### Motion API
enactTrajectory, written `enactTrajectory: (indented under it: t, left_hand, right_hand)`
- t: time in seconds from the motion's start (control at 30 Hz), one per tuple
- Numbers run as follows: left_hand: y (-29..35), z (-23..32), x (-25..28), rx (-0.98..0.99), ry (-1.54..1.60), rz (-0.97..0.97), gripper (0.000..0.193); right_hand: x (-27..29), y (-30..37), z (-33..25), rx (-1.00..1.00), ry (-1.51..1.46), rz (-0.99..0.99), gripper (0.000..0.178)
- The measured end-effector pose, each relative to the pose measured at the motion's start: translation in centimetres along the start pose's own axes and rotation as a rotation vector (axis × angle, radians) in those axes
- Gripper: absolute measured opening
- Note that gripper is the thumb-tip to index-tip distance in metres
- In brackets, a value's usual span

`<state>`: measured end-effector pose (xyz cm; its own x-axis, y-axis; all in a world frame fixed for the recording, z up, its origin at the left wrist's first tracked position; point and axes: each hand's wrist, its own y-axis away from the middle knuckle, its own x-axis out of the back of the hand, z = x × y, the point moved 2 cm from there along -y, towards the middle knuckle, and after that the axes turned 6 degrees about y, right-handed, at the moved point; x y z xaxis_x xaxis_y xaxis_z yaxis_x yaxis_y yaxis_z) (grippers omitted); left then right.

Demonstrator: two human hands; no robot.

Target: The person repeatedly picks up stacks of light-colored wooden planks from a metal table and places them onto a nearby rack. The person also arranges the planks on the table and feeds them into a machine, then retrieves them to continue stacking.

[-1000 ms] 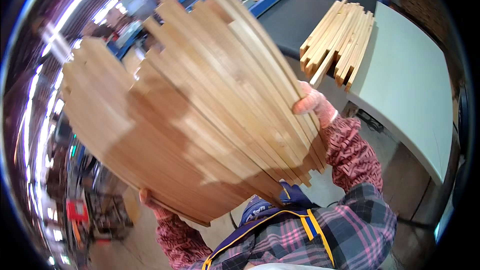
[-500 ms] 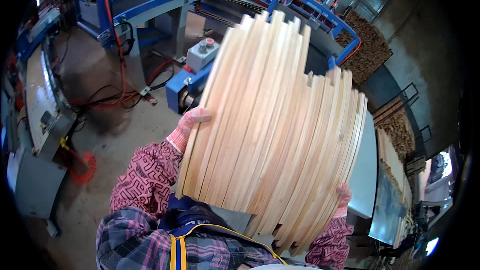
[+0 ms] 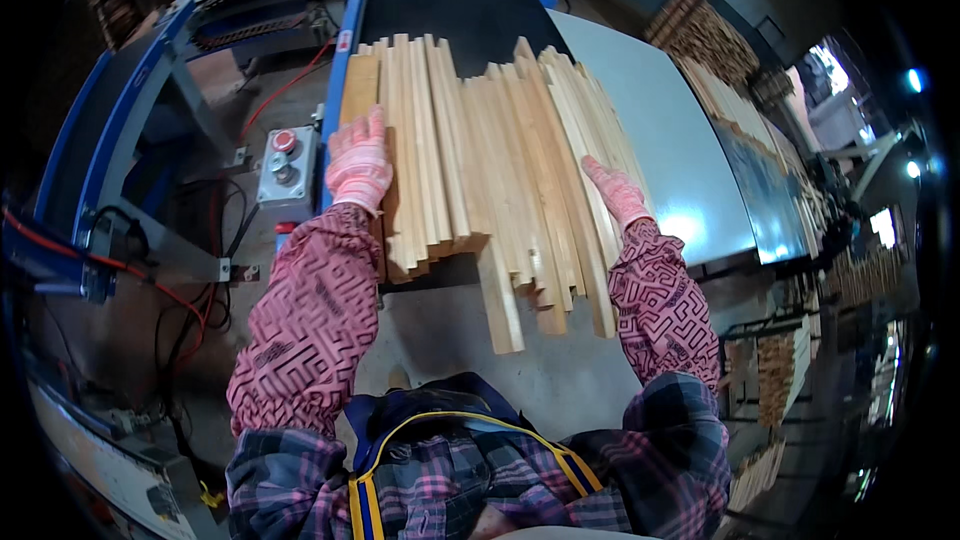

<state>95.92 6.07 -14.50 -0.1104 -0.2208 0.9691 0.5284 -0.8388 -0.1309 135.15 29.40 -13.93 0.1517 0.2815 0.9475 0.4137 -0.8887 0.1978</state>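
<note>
A wide bundle of pale wooden strips [image 3: 470, 160] lies on the dark bed [image 3: 440, 5] of a blue-framed machine. Its strips sit side by side with uneven ends, and several stick out past the bed's near edge. My left hand [image 3: 360, 165], in a pink-and-white knit glove, rests flat at the bundle's left side with its fingers stretched away from me. Against the right side lies my right hand [image 3: 617, 195], gloved alike, its fingers extended along the outer strips. Its fingertips are partly hard to make out.
Left of the bed stands a grey control box [image 3: 287, 175] with a red button. A pale side table [image 3: 650, 130] adjoins the bed at right. Beyond are stacked wood [image 3: 700, 35] and a blue-framed conveyor [image 3: 120, 130] at far left. Cables [image 3: 205, 290] trail over the floor.
The bundle has come down from in front of me onto the machine bed. My hands have shifted from gripping its edges to lying along its sides. My view has turned right.
</note>
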Motion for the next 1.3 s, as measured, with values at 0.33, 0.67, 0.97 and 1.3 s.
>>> enactTrajectory:
  t: [0.33, 0.67, 0.97, 1.3]
  left_hand:
    - [0.1, -4.7, 2.4, 0.160, 0.098, -0.072, 0.073]
    - [11.3, -0.2, 7.2, 0.382, 0.099, -0.005, 0.071]
    - [14.0, 9.6, 5.1, 0.183, 0.297, 0.176, 0.079]
    - [7.2, 11.3, -1.0, 0.159, -0.182, 0.019, 0.088]
  right_hand:
    - [0.8, 2.0, -8.2, -0.072, 0.131, -0.082, 0.124]
    - [10.1, -6.3, 5.6, 0.023, -0.064, 0.164, 0.105]
    - [3.0, -10.4, 17.2, -0.135, 0.266, 0.097, 0.091]
    - [-0.8, 2.3, -10.1, 0.301, 0.129, -0.083, 0.090]
